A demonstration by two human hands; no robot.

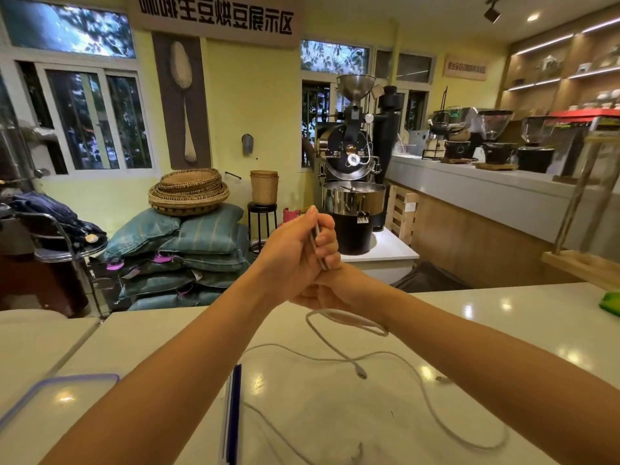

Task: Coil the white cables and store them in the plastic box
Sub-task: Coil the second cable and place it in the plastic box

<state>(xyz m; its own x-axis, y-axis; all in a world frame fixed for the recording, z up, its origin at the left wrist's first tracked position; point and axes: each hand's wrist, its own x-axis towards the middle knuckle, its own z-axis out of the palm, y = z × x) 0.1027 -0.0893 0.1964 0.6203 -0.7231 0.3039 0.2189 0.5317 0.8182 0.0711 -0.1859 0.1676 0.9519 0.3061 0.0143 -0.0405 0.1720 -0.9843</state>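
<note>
I hold both hands raised above the white counter. My left hand [295,245] grips several strands of a white cable [317,245] in its curled fingers. Just below it, my right hand [318,293] is curled, apparently round the same cable, though its grip is partly hidden. A loop hangs under my right wrist and trails down to a plug end [361,374] above the counter. Another length of white cable [432,407] lies in a wide curve on the counter. The clear plastic box, with its blue edge [235,414], sits below my left forearm, partly hidden.
A clear lid with a bluish rim [50,387] lies at the counter's left. Something green [610,305] sits at the right edge. Beyond the counter [503,313] are stacked sacks [188,250], a coffee roaster [352,162] and a bar with grinders.
</note>
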